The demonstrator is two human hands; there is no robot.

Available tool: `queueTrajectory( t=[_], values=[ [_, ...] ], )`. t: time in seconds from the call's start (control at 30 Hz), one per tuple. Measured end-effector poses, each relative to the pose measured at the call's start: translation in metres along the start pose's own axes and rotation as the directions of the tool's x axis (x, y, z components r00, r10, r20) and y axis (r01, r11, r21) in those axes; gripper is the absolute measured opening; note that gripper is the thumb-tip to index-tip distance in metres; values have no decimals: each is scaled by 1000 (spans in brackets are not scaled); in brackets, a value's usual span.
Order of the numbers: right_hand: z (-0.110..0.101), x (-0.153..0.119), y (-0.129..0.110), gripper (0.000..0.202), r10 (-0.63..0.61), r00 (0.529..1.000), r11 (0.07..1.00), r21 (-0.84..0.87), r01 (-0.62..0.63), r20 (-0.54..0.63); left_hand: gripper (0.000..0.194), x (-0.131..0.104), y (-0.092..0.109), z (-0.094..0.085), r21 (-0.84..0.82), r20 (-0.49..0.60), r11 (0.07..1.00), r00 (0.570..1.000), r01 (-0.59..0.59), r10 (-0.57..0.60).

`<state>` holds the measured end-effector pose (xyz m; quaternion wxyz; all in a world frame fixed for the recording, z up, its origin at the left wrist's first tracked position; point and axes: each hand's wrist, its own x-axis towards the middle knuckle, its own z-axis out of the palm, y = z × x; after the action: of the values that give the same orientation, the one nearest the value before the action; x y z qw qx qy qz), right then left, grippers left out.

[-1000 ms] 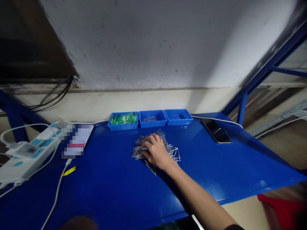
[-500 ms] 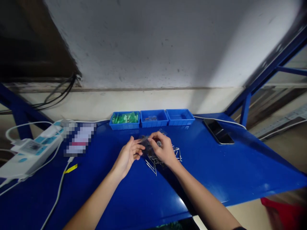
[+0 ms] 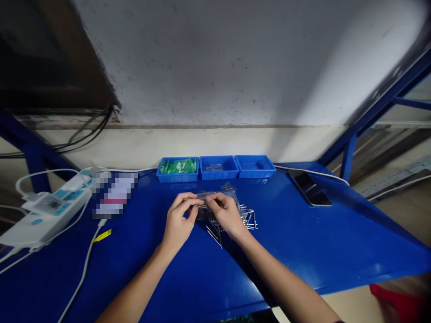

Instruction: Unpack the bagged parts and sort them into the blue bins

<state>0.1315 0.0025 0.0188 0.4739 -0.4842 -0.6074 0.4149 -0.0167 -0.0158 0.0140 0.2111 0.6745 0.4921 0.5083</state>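
Observation:
Over the middle of the blue table, my left hand [image 3: 181, 218] and my right hand [image 3: 226, 211] pinch a small clear plastic bag [image 3: 202, 196] between them. A thin metal piece shows at the left fingertips; whether it lies inside the bag I cannot tell. Below and to the right of my right hand spreads a loose pile of thin metal pins [image 3: 249, 218], partly hidden by that hand. More clear plastic [image 3: 229, 189] lies just behind my right fingers.
Along the wall stand three blue bins: the left bin [image 3: 178, 178] with green packets, the middle bin [image 3: 218, 174] with small clear bags, and the right bin [image 3: 256, 171]. A phone [image 3: 310, 188] lies at right. A power strip [image 3: 50, 215] and white cables occupy the left.
My left hand has turned over, palm down, and its fingers have closed on the bag. My right hand keeps its pinch. The view has shifted slightly.

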Motion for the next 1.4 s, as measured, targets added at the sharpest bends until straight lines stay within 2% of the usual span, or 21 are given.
queueTrajectory(
  t=[0.1, 0.17, 0.2, 0.27, 0.33, 0.37, 0.4, 0.47, 0.53, 0.63, 0.73, 0.83, 0.93, 1.03, 1.1, 1.17, 1.23, 1.3, 1.4],
  values=[
    [2, -1, 0, 27, 29, 999, 992, 124, -28, -13, 17, 0, -1, 1, -30, -53, 997, 996, 76, -78],
    [2, -3, -2, 24, -15, 997, 994, 109, 23, -70, 18, 1, -1, 1, -154, -70, 962, 969, 224, -237],
    [2, -5, -3, 21, -59, 994, 995, 70, 66, -97, 20, 2, -1, 1, -238, -40, 919, 943, 313, -331],
    [1, -7, -6, 17, -190, 974, 982, -47, 186, -120, 28, 4, 1, 0, -406, 104, 769, 861, 494, -498],
    [0, -10, -7, 18, -343, 935, 933, -152, 327, -93, 42, 6, 4, -2, -513, 289, 580, 763, 633, -578],
    [-1, -11, -8, 21, -407, 910, 903, -182, 390, -72, 46, 7, 5, -2, -546, 343, 513, 735, 663, -584],
    [0, -12, -7, 23, -457, 888, 876, -197, 439, -54, 45, 7, 6, -3, -572, 365, 480, 731, 665, -577],
    [0, -13, -6, 29, -505, 863, 848, -203, 490, -26, 36, 8, 6, -4, -601, 322, 514, 774, 612, -545],
    [1, -14, -5, 33, -490, 872, 855, -200, 478, -14, 27, 7, 4, -5, -576, 208, 629, 838, 521, -504],
    [1, -13, -5, 30, -373, 928, 912, -192, 364, -16, 19, 7, 1, -7, -404, 9, 841, 921, 360, -390],
    [1, -10, -8, 21, -184, 983, 975, -127, 180, -21, 11, 6, 1, -8, -158, -83, 980, 987, 122, -137],
    [3, -7, -10, 37, 25, 999, 999, 48, -24, -22, 9, 3, 3, -6, 24, -55, 995, 993, -101, 102],
    [4, -5, -7, 32, 158, 987, 961, 234, -150, -18, 11, 0, 6, -3, 104, -2, 977, 982, -186, 187],
    [5, -5, -3, 25, 112, 991, 961, 263, -89, -74, 12, -2, 8, -1, 81, 30, 992, 995, -95, 92],
    [4, -6, -2, 22, -23, 992, 990, 132, 39, -124, 21, 0, 7, 0, -42, 51, 994, 994, 96, -94],
    [4, -9, -2, 18, -209, 970, 978, -47, 204, -127, 39, 2, 7, -1, -246, 100, 909, 941, 338, -323],
    [4, -11, -2, 17, -371, 925, 920, -166, 355, -78, 49, 5, 7, -3, -416, 156, 767, 869, 489, -469],
    [4, -13, -3, 22, -465, 885, 868, -205, 452, -19, 44, 7, 6, -5, -483, 184, 700, 842, 527, -507],
    [4, -13, -4, 30, -482, 875, 855, -192, 481, 46, 33, 7, 4, -7, -450, 175, 730, 853, 514, -492]
  ],
)
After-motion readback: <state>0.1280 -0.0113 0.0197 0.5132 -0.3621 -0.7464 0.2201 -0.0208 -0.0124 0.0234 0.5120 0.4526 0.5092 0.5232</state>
